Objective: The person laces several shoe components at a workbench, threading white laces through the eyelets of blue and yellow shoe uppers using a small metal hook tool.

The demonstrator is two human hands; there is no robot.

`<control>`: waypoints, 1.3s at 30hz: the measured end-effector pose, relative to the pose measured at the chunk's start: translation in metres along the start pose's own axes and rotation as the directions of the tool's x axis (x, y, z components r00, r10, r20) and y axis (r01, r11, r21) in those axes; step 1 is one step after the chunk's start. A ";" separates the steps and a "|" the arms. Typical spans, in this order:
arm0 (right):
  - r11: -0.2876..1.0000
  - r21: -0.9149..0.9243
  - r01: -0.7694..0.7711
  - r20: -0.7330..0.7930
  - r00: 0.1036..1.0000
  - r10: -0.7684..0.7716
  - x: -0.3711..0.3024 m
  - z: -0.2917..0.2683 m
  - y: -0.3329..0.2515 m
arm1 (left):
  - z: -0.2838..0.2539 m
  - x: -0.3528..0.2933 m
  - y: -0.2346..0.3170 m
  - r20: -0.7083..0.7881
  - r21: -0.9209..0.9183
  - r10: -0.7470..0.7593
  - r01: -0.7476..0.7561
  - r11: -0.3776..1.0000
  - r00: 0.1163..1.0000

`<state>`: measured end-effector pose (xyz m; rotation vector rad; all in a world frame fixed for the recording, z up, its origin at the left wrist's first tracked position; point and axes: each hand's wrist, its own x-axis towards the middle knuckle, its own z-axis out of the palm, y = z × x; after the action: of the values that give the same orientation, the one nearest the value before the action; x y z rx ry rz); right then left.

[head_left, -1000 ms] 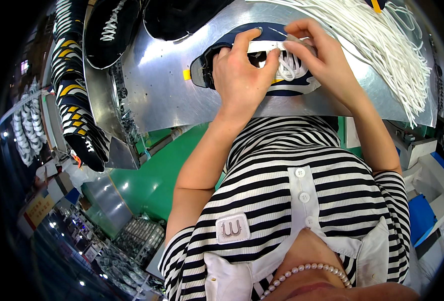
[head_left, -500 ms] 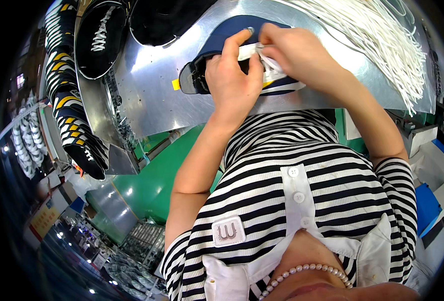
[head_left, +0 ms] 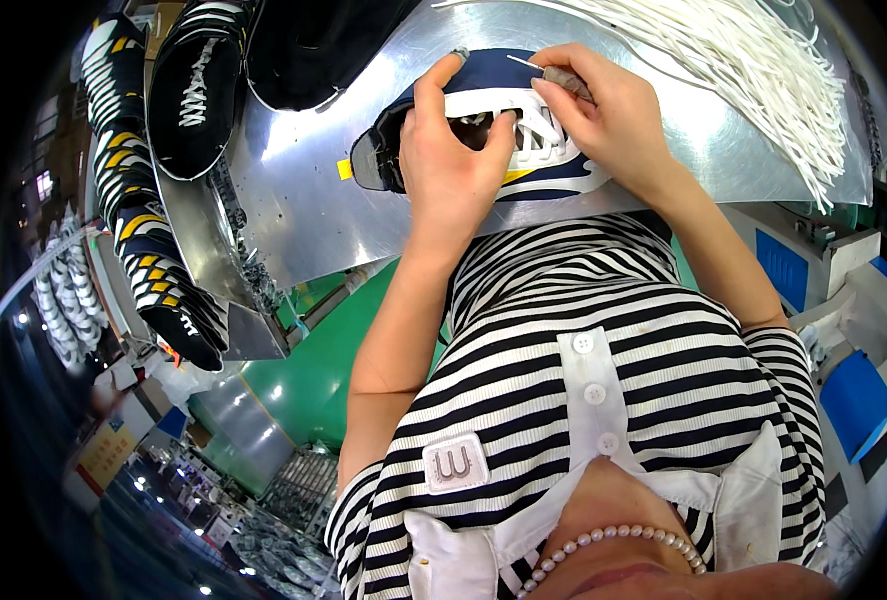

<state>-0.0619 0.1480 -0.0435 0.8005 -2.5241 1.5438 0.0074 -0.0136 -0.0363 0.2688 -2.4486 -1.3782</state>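
A dark navy shoe with white and yellow trim lies on the metal bench, its toe to the right. My left hand grips it across the ankle opening, thumb inside and index finger along the far side. White lace crosses the eyelet rows in front of my thumb. Over the toe end, my right hand closes on the stubby handle of an awl. Its thin metal shaft points left above the navy side of the shoe; whether the tip is hooked is too small to tell.
The metal bench carries a heap of white laces at the far right. Black shoes, one laced, stand at the far left beside a stacked row of striped shoes. Blue and white boxes are at right.
My right hand has drawn back from the lacing to the right, and the awl now shows in it. The lace lies across the eyelets. My left hand stays on the shoe.
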 end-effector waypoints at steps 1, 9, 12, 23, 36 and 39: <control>1.000 -0.028 0.000 -0.008 1.000 -0.001 0.001 0.002 -0.001 | 0.001 -0.001 -0.004 -0.025 0.087 0.041 -0.039 0.995 0.999; 0.874 0.454 -0.174 -0.127 0.958 0.256 0.016 -0.007 0.016 | -0.034 0.012 0.025 0.410 -0.355 -0.317 0.470 0.808 0.855; 0.958 0.231 0.169 -0.053 0.986 -0.161 -0.002 -0.015 0.000 | -0.028 0.014 0.023 0.372 -0.337 -0.305 0.434 0.836 0.877; 0.930 -0.137 0.341 0.036 0.940 -0.339 -0.006 0.005 -0.001 | -0.026 0.015 0.023 0.407 -0.263 -0.334 0.459 0.849 0.850; 0.834 0.357 0.420 0.096 0.872 -0.480 -0.017 -0.016 -0.029 | -0.021 0.023 0.022 0.297 -0.289 -0.316 0.400 0.870 0.901; 0.826 0.474 0.305 0.220 0.868 -0.446 -0.021 -0.018 -0.038 | -0.010 0.041 0.012 0.197 -0.278 -0.321 0.366 0.888 0.926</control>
<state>-0.0295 0.1578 -0.0110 1.6269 -2.0169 1.9616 -0.0274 -0.0279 -0.0137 0.5667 -2.3230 -1.9738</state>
